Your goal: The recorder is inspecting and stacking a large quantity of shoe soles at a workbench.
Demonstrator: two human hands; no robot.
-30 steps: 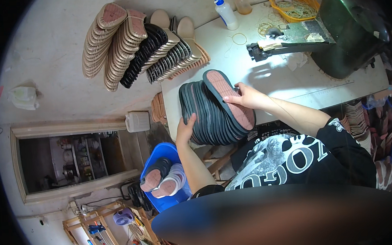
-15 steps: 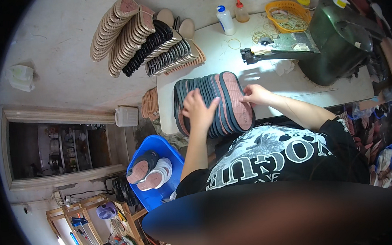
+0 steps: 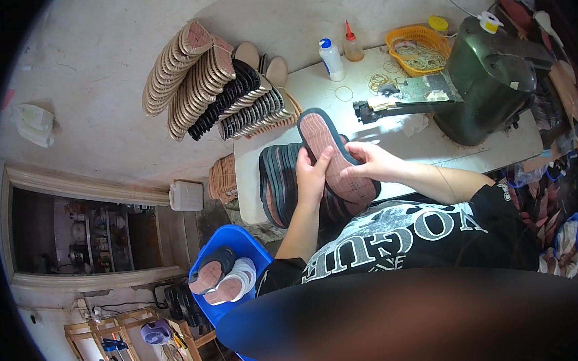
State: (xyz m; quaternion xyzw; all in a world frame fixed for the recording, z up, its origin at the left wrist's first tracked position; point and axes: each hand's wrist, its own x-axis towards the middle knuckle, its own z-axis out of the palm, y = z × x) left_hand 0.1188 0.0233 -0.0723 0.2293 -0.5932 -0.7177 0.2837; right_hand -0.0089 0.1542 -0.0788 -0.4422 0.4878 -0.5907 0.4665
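A shoe insole (image 3: 328, 142) with a pinkish-brown face and a dark rim is held up between my two hands, tilted over the row of others. My left hand (image 3: 314, 177) grips its left edge, the thumb lying on the face. From the right, my right hand (image 3: 372, 164) pinches the opposite edge, its thumb also on the face. Beneath and to the left, a row of dark insoles (image 3: 278, 181) stands packed on edge along the white table's near side. My left wrist crosses in front of part of that row.
Bundled insoles (image 3: 194, 87) are piled at the table's far left corner. A green machine (image 3: 488, 79) with a projecting arm stands right. Behind are a white bottle (image 3: 332, 60), a red-tipped bottle (image 3: 353, 46) and a yellow basket (image 3: 416, 35). A blue tub (image 3: 225, 240) holds more insoles.
One insole has been lifted from the right end of the row. Both hands now hold it; my left hand has moved right, off the row's top.
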